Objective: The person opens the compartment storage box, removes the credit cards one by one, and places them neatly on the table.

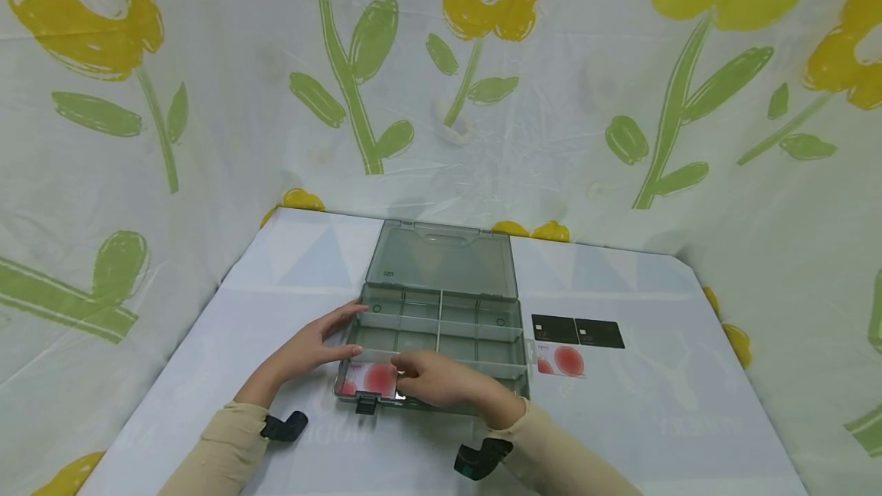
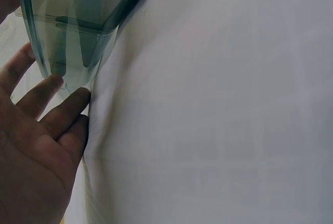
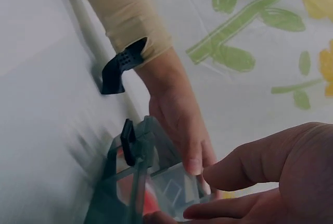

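A translucent grey-green divided box [image 1: 441,324] lies on the table, its lid [image 1: 441,259] folded back flat behind it. In its front left compartment is a white card with red circles [image 1: 379,380]. My left hand [image 1: 317,343] rests on the box's left side, thumb and fingers spread; the left wrist view shows its fingertips [image 2: 80,96] at the clear wall. My right hand [image 1: 441,380] reaches into the front compartment, fingertips at the card's right edge. In the right wrist view its thumb [image 3: 244,164] stands apart from the fingers, with the card's red patch beyond.
Right of the box lie two black cards [image 1: 553,327] side by side, and below them another red-and-white card [image 1: 561,360]. A dark latch [image 1: 367,404] sticks out from the box's front edge. Flower-printed cloth [image 1: 524,121] surrounds the white table.
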Tool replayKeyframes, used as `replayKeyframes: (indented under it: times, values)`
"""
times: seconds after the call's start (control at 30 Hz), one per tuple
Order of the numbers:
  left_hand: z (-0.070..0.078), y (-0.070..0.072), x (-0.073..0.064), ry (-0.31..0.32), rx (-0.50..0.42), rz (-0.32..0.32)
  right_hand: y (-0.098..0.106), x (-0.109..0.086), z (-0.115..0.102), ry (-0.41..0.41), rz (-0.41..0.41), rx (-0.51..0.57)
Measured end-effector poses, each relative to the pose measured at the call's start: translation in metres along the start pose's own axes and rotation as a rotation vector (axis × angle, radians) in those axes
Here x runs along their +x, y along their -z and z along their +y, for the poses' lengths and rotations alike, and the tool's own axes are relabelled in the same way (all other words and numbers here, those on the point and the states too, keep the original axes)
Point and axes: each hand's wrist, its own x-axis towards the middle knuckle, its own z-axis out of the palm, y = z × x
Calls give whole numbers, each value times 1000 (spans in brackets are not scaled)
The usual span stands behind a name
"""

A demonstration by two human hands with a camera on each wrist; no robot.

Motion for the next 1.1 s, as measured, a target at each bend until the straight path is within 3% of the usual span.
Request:
replayKeyframes:
  times: [0.47,0.77,0.97,1.1]
  values:
    - [-2,-1,0,11,5,7,6,-1,-1,25,104,119]
    - [-4,-1,0,4,-6,0,-5,11,7,40,128,144]
    - [-3,0,0,-3,-10,3,-15,20,10,50,193,159]
    - [-3,0,0,-3,-7,3,-25,26,12,46,236,227]
